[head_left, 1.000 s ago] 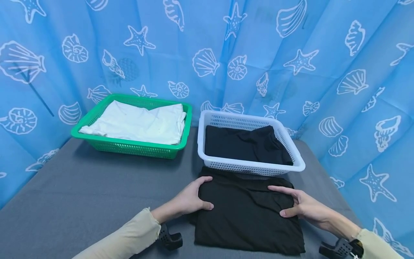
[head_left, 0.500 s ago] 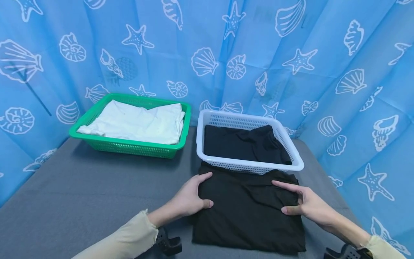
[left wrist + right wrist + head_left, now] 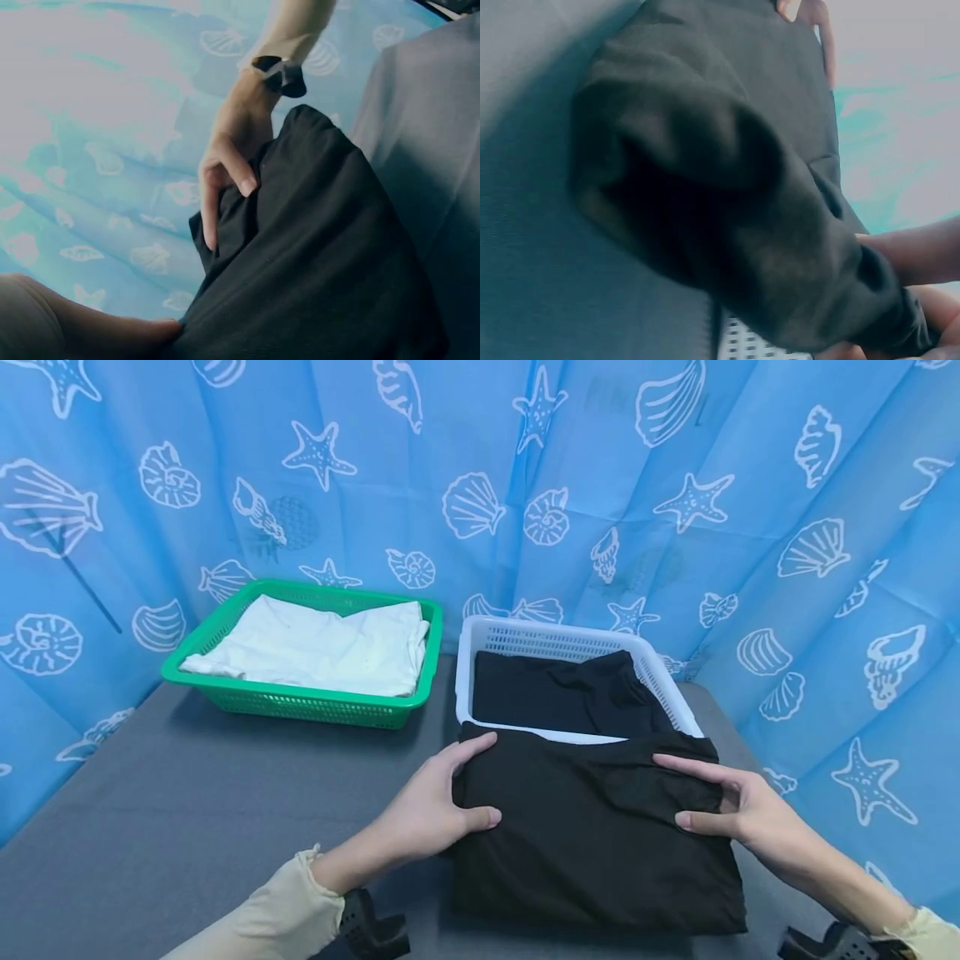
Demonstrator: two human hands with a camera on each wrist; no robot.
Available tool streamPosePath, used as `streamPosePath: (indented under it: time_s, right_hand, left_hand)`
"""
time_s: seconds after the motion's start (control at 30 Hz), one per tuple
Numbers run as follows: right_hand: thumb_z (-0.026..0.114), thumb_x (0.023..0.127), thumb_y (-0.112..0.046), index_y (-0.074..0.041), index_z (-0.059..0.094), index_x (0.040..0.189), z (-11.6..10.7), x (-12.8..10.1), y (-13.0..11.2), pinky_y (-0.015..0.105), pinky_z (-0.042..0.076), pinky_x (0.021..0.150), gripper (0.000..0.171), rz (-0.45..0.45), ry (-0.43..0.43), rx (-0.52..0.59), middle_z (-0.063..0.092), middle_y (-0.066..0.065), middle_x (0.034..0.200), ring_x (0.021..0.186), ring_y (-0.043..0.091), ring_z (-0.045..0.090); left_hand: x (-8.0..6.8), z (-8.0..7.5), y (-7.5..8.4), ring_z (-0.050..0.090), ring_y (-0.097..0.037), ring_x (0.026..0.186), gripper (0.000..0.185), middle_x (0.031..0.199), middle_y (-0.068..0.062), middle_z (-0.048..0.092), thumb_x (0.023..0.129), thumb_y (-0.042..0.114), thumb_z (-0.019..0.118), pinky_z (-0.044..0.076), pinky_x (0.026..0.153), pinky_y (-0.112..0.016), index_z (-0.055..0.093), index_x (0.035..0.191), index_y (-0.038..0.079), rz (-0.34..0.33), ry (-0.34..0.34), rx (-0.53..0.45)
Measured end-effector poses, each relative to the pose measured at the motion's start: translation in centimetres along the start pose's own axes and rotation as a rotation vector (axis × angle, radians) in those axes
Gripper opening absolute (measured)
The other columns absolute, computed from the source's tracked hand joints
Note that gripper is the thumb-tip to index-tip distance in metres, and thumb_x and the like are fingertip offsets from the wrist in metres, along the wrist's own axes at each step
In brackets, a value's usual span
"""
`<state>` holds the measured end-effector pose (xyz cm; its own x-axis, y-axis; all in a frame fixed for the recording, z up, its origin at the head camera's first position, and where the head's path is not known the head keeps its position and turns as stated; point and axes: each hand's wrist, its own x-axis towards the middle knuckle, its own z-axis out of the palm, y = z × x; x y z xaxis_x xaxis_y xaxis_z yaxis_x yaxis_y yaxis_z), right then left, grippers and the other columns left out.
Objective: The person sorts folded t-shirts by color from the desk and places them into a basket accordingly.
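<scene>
Between my two hands is a folded black garment (image 3: 585, 835), raised off the table with its front edge hanging lower. My left hand (image 3: 431, 802) grips its left side, thumb on top; the fingers under the cloth are hidden. At the right side my right hand (image 3: 757, 818) holds it the same way. The garment's far edge overlaps the front rim of a white basket (image 3: 465, 677). In the left wrist view the garment (image 3: 307, 247) slopes, with the right hand (image 3: 232, 154) at its far end. The right wrist view shows the garment's rounded fold (image 3: 682, 75).
Inside the white basket lies another folded black cloth (image 3: 555, 693). A green basket (image 3: 300, 706) with a folded white cloth (image 3: 322, 643) stands at the back left. Grey cloth covers the table (image 3: 225, 802), and a blue shell-print curtain (image 3: 450, 435) hangs close behind.
Both hands have lifted the folded black garment off the table. Its far edge has moved forward and now covers part of the white basket's front rim. The baskets stay put.
</scene>
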<state>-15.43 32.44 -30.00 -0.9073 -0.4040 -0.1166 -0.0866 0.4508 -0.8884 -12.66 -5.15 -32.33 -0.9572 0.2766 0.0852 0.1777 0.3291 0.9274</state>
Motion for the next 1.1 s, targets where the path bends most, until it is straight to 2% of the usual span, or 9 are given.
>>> streamPosePath:
  time_s: [0.03, 0.1, 0.27, 0.43, 0.57, 0.73, 0.83, 0.97, 1.1]
  right_hand:
    - [0.070, 0.091, -0.008, -0.010, 0.042, 0.150, -0.2, 0.0, -0.2, 0.037, 0.055, 0.083, 0.066, -0.016, -0.002, 0.007, 0.053, 0.006, 0.136, 0.108, 0.023, 0.064]
    - [0.069, 0.092, -0.006, -0.011, 0.041, 0.151, -0.8, -0.1, -0.7, 0.037, 0.055, 0.082, 0.066, -0.044, 0.006, 0.003, 0.049, 0.000, 0.140, 0.109, 0.022, 0.064]
    - [0.068, 0.093, -0.005, -0.014, 0.040, 0.152, -2.3, 0.4, -2.0, 0.035, 0.055, 0.080, 0.066, -0.114, 0.053, -0.058, 0.042, 0.000, 0.144, 0.110, 0.016, 0.063]
    - [0.070, 0.093, -0.008, -0.016, 0.044, 0.150, -3.7, 2.1, -2.9, 0.029, 0.054, 0.079, 0.063, -0.133, 0.158, -0.117, 0.038, 0.004, 0.146, 0.108, 0.012, 0.062]
    - [0.071, 0.093, -0.011, -0.015, 0.049, 0.147, -5.1, 4.3, -3.4, 0.025, 0.053, 0.078, 0.059, -0.109, 0.255, -0.089, 0.041, 0.004, 0.141, 0.103, 0.011, 0.061]
    - [0.074, 0.091, -0.017, -0.014, 0.049, 0.146, -6.8, 7.7, -3.8, 0.024, 0.051, 0.078, 0.061, -0.067, 0.296, 0.011, 0.041, 0.006, 0.141, 0.104, 0.012, 0.057]
    - [0.075, 0.090, -0.020, -0.015, 0.048, 0.147, -7.6, 9.9, -3.8, 0.025, 0.051, 0.081, 0.064, -0.032, 0.300, 0.042, 0.036, 0.008, 0.148, 0.113, 0.014, 0.053]
    - [0.077, 0.089, -0.025, -0.013, 0.049, 0.146, -8.2, 12.5, -3.5, 0.027, 0.050, 0.084, 0.065, 0.008, 0.319, -0.050, 0.032, 0.011, 0.154, 0.119, 0.021, 0.048]
    - [0.076, 0.089, -0.021, -0.010, 0.051, 0.143, -8.3, 14.5, -3.0, 0.031, 0.049, 0.083, 0.060, 0.007, 0.338, -0.155, 0.039, 0.015, 0.149, 0.118, 0.026, 0.049]
  left_hand:
    - [0.1, -0.2, 0.2, 0.041, -0.029, 0.132, 0.079, 0.147, -0.007, 0.043, 0.080, 0.004, 0.080, 0.037, 0.103, -0.054, 0.044, 0.149, 0.020, 0.021, -0.002, -0.010]
    - [0.3, -0.5, 0.6, 0.046, -0.027, 0.128, 0.080, 0.147, -0.006, 0.043, 0.081, 0.004, 0.079, 0.040, 0.100, -0.052, 0.042, 0.150, 0.020, 0.061, -0.004, -0.027]
    - [1.7, -1.2, 1.5, 0.044, -0.022, 0.130, 0.081, 0.150, -0.001, 0.039, 0.083, 0.004, 0.078, 0.042, 0.101, -0.048, 0.040, 0.152, 0.021, 0.122, 0.007, -0.047]
    - [4.5, -2.0, 2.1, 0.046, -0.021, 0.128, 0.081, 0.151, 0.000, 0.037, 0.085, 0.006, 0.078, 0.047, 0.097, -0.044, 0.037, 0.153, 0.021, 0.154, 0.016, -0.023]
    - [7.6, -2.6, 2.4, 0.046, -0.023, 0.127, 0.080, 0.151, -0.004, 0.036, 0.087, 0.007, 0.076, 0.046, 0.097, -0.043, 0.034, 0.154, 0.019, 0.175, 0.000, 0.007]
    - [11.6, -3.7, 2.5, 0.036, -0.024, 0.137, 0.079, 0.155, -0.006, 0.032, 0.089, 0.008, 0.074, 0.042, 0.101, -0.042, 0.032, 0.155, 0.017, 0.156, -0.016, 0.046]
    - [13.8, -4.3, 2.4, 0.028, -0.023, 0.142, 0.078, 0.157, -0.006, 0.028, 0.090, 0.008, 0.073, 0.038, 0.105, -0.042, 0.031, 0.155, 0.015, 0.123, -0.014, 0.090]
    - [16.4, -4.7, 2.3, 0.029, -0.025, 0.141, 0.078, 0.157, -0.008, 0.028, 0.090, 0.007, 0.072, 0.036, 0.107, -0.041, 0.030, 0.155, 0.013, 0.066, -0.014, 0.154]
    - [18.4, -4.7, 2.1, 0.030, -0.027, 0.141, 0.079, 0.157, -0.011, 0.028, 0.089, 0.006, 0.073, 0.035, 0.108, -0.041, 0.029, 0.155, 0.012, 0.019, -0.013, 0.191]
